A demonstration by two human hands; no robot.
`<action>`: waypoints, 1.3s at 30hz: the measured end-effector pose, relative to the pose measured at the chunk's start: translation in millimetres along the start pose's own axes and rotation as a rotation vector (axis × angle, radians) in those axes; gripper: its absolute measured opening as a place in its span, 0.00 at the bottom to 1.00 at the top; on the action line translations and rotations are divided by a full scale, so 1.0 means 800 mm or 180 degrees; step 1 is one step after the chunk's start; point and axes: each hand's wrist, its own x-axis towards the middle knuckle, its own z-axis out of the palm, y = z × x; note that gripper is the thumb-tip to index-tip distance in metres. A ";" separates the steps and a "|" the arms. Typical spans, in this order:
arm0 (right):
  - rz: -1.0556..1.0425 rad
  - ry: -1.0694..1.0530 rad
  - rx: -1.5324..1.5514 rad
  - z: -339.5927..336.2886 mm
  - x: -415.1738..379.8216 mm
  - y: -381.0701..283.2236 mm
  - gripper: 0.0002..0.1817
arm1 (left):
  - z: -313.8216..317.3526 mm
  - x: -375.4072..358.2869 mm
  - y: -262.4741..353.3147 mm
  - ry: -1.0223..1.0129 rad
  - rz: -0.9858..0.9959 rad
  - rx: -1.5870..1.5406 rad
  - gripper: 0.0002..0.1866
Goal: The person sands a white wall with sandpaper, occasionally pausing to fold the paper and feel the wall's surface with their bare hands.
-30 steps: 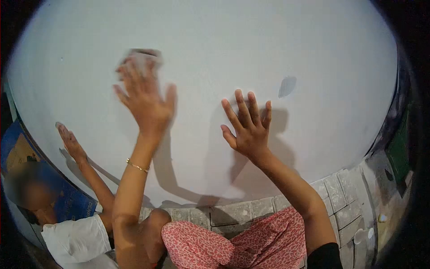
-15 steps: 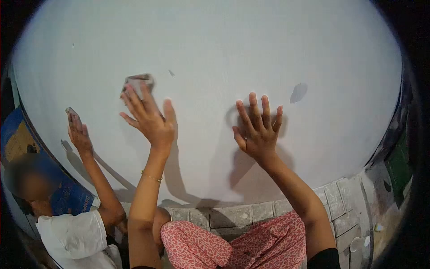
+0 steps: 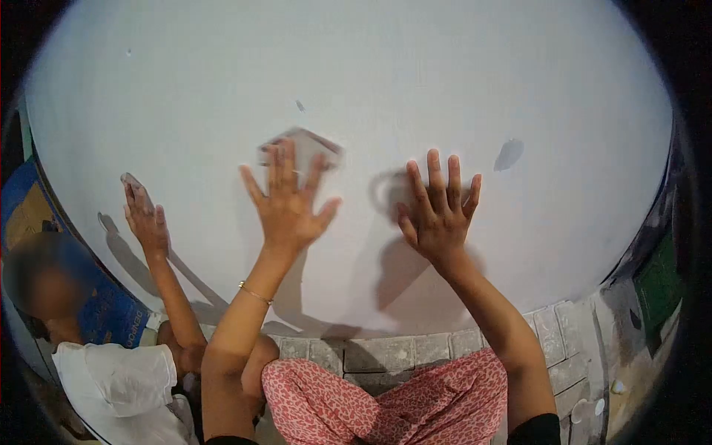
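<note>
A broad white wall (image 3: 386, 81) fills the view in front of me. My left hand (image 3: 288, 211), fingers spread and blurred by motion, presses a flat greyish sheet (image 3: 324, 142), perhaps sandpaper, against it. The sheet's angular edges show past my fingertips; the rest lies under my fingers. Farther right my right hand (image 3: 439, 215) is open, its palm toward the wall and its fingers apart, with no object in it. Its shadow falls on the wall close beside it. A grey patch (image 3: 509, 154) marks the wall to the upper right of that hand.
At left sits another person in a white shirt (image 3: 119, 378), one hand (image 3: 150, 230) raised to the wall over a small flat piece (image 3: 130, 180). Behind them is a blue printed sheet (image 3: 111, 315). Paving blocks (image 3: 378, 354) run along the wall's base by my patterned trousers (image 3: 437, 400).
My left hand has slid right across the wall with the sheet, its fingers turning more upright. My right hand shows only a slight shift. The camera view has moved a little.
</note>
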 end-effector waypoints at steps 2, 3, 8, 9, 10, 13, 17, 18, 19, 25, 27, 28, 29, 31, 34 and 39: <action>-0.0021 0.0021 -0.0044 0.002 -0.003 -0.001 0.30 | 0.009 0.006 -0.004 0.0393 -0.0662 -0.0269 0.38; -0.0012 -0.0001 -0.0041 0.002 -0.003 -0.001 0.30 | 0.012 0.006 -0.005 0.0803 -0.1327 -0.0533 0.38; -0.0160 0.0106 0.0098 -0.001 -0.001 0.000 0.31 | 0.008 -0.015 0.009 0.0086 0.0357 -0.0251 0.38; -0.0191 0.0098 0.0086 0.000 0.000 0.002 0.31 | 0.002 -0.009 -0.002 0.0229 -0.0192 -0.0298 0.38; -0.0185 0.0087 0.0087 0.002 0.000 0.002 0.30 | 0.001 -0.003 -0.009 0.0360 -0.0733 -0.0345 0.38; -0.0183 0.0084 0.0089 0.002 -0.002 0.002 0.31 | 0.010 -0.003 0.004 0.0594 -0.1098 -0.0501 0.36; -0.0185 0.0102 0.0175 0.002 -0.002 0.002 0.31 | 0.006 -0.013 0.012 0.0081 -0.0032 -0.0257 0.30; -0.0208 0.0121 0.0155 0.006 -0.001 0.004 0.31 | 0.005 -0.009 0.004 0.0043 -0.0408 -0.0329 0.29; -0.0165 0.0115 0.0148 0.009 -0.003 0.004 0.31 | 0.009 -0.001 -0.002 0.0582 -0.0945 -0.0488 0.28; -0.0246 0.0126 0.0104 0.002 -0.004 0.001 0.32 | 0.008 -0.014 0.027 0.0157 0.0490 -0.0179 0.31; -0.0261 0.0165 0.0154 0.005 -0.003 0.004 0.32 | 0.004 -0.012 0.010 0.0327 -0.0214 -0.0316 0.31; -0.0267 0.0133 0.0136 0.004 -0.002 0.005 0.33 | 0.002 -0.009 0.005 0.0464 -0.0870 -0.0466 0.32; -0.0248 0.0101 0.0118 0.003 -0.004 0.004 0.33 | 0.011 -0.008 0.006 0.0868 -0.1406 -0.0613 0.32; -0.0233 0.0075 0.0092 0.001 -0.004 0.004 0.33 | 0.014 -0.019 0.027 0.0577 -0.1003 -0.0642 0.33; -0.0278 0.0070 0.0083 0.001 -0.004 0.004 0.34 | 0.015 -0.034 0.029 0.0212 0.0188 -0.0256 0.35; -0.0112 0.0002 0.0032 0.002 -0.006 0.001 0.33 | 0.014 -0.033 0.021 0.0556 -0.1275 -0.0555 0.38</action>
